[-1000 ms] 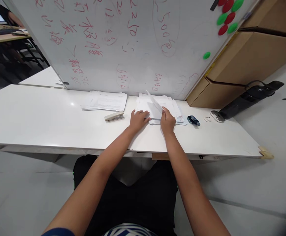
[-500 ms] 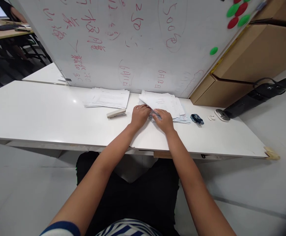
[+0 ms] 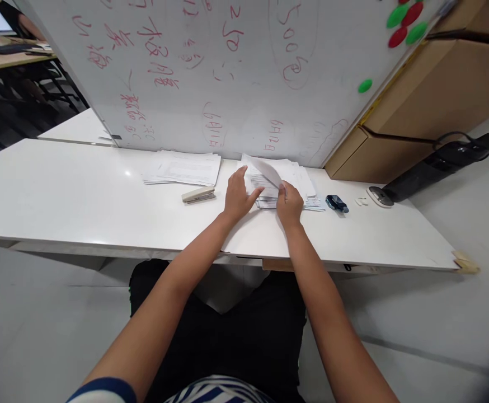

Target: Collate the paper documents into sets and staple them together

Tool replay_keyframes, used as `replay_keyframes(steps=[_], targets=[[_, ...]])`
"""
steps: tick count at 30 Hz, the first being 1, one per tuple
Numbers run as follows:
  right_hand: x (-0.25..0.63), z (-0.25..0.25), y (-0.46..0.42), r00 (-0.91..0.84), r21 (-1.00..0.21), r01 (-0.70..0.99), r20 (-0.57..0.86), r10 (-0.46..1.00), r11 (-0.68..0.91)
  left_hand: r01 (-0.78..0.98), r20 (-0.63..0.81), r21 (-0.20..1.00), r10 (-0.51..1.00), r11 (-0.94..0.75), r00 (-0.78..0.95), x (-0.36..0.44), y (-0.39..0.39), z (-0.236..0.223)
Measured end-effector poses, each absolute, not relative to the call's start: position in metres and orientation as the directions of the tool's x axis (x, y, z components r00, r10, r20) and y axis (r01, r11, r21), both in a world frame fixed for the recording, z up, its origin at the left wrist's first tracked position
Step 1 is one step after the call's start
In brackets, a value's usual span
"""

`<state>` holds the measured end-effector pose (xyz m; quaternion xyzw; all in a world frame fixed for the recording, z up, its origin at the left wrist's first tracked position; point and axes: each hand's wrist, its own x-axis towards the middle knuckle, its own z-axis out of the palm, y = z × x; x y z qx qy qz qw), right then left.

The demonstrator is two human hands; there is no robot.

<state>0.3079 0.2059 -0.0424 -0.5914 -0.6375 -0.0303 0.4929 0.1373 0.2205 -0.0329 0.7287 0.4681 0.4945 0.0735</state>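
My right hand (image 3: 290,204) pinches the near edge of a sheet of paper (image 3: 268,169), which curls up off the paper stack (image 3: 303,178) beneath it. At the left side of that stack, my left hand (image 3: 238,194) is spread with the thumb apart from the fingers, close to the sheets. To the left of it lies a beige stapler (image 3: 198,195) on the white desk (image 3: 80,196). Behind the stapler rests a second paper stack (image 3: 188,168). Printed lines show on the page under the lifted sheet.
A whiteboard (image 3: 244,101) with red writing stands along the back of the desk. On the right are a dark blue object (image 3: 337,204), a computer mouse (image 3: 380,196), a black bottle (image 3: 433,168) and cardboard boxes (image 3: 441,89). Part of another person (image 3: 30,25) shows at far left.
My right hand has moved slightly right, lifting and curling the sheet. The left hand's fingers have spread and come away from the sheet's edge.
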Motion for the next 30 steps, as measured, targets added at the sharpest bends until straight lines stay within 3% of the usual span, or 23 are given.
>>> replay_keyframes(steps=[4,7,15,22,30], targets=[[0.301,-0.032,0.194,0.408,-0.698,0.624,0.675,0.615,0.351,0.499,0.542,0.743,0.838,-0.447,-0.055,0.134,0.223,-0.035],[0.297,-0.027,0.190,0.520,-0.737,0.507,0.675,0.523,0.447,0.347,0.498,0.825,0.864,-0.446,-0.076,0.129,0.219,-0.025],[0.294,-0.032,0.191,0.465,-0.735,0.472,0.676,0.572,0.486,0.146,0.393,0.906,0.918,-0.396,0.053,0.119,0.199,0.008],[0.303,-0.033,0.195,0.538,-0.777,0.447,0.629,0.561,0.443,-0.097,0.272,0.960,0.954,-0.261,0.125,0.117,0.210,0.001],[0.306,-0.035,0.194,0.466,-0.732,0.400,0.681,0.565,0.551,-0.279,0.189,0.956,0.925,-0.095,0.330,0.116,0.209,0.005]])
